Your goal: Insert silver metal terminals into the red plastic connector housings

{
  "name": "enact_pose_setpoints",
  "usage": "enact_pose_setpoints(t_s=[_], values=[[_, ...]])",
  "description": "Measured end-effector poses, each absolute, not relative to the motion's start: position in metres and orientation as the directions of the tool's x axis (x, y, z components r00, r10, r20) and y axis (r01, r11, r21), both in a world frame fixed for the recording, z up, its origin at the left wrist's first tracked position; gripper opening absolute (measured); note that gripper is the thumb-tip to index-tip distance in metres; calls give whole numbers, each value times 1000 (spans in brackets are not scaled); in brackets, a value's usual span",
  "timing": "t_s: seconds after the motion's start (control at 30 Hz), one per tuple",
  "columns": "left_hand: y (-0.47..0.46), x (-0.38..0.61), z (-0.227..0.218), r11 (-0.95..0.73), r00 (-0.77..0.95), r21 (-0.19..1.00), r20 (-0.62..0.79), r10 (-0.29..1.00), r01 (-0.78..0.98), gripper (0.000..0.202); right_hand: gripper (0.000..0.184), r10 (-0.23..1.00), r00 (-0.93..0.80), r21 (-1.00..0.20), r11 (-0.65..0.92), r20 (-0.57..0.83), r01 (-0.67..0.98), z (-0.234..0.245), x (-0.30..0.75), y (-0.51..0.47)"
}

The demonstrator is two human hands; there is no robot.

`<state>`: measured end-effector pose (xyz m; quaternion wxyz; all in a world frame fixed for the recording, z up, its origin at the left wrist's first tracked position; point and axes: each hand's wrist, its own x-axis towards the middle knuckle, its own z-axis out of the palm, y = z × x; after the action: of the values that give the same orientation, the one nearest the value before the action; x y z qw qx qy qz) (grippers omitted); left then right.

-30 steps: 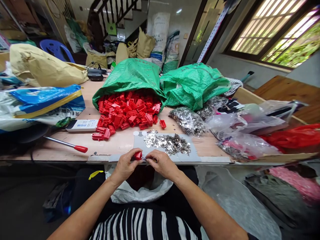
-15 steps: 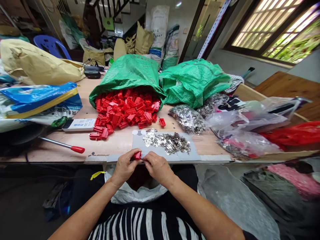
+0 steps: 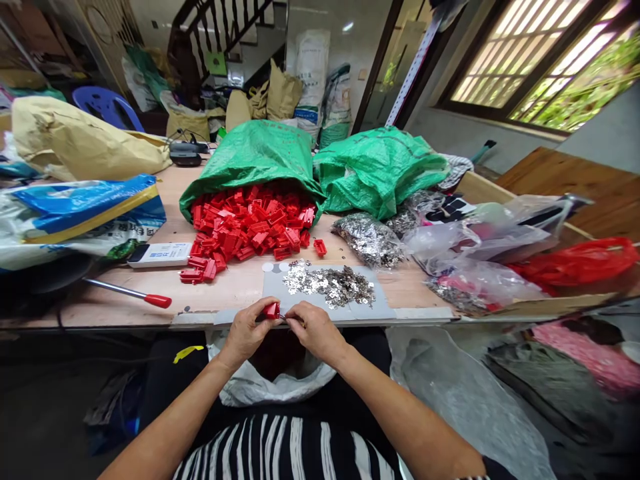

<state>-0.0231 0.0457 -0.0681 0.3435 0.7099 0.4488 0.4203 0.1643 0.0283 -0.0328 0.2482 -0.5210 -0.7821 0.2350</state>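
Between the thumb and fingers of my left hand (image 3: 249, 331) is a red plastic part (image 3: 271, 311), held at the table's front edge. My right hand (image 3: 316, 331) is closed in a pinch close beside it; a small thin metal piece (image 3: 283, 317) shows at its fingertips, toward the red part. Just beyond the hands, a pile of small flat metal pieces (image 3: 330, 283) lies on a grey sheet (image 3: 383, 303). Many more red plastic parts (image 3: 250, 227) spill from the mouth of a green woven sack (image 3: 260, 150). One single red part (image 3: 319, 248) lies apart from that heap.
A second green sack (image 3: 380, 167) and a clear bag of metal pieces (image 3: 370, 240) stand to the right. At left are a lever with a red handle (image 3: 157, 301) and a white box (image 3: 163, 255). An open white sack (image 3: 280, 392) sits below my hands.
The camera view has shifted slightly. Both hands stay at the table edge, the left still on the red part and the right still pinching beside it.
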Motion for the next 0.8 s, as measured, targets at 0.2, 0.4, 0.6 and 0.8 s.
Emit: enact_pose_setpoints(t_s=[0.2, 0.4, 0.6, 0.8], values=[[47, -25, -73, -362, 253, 864, 285, 924, 349, 34, 10, 932, -332, -622, 348, 147, 702, -34, 165, 28], [46, -25, -72, -363, 260, 864, 283, 923, 348, 34, 10, 932, -335, -615, 345, 136, 709, -33, 164, 29], [46, -25, -71, -356, 259, 867, 276, 926, 349, 34, 10, 942, -325, -553, 318, 89, 770, -29, 161, 27], [46, -25, -67, -336, 263, 877, 254, 931, 343, 32, 12, 958, -288, -425, 253, -19, 869, -14, 150, 24]])
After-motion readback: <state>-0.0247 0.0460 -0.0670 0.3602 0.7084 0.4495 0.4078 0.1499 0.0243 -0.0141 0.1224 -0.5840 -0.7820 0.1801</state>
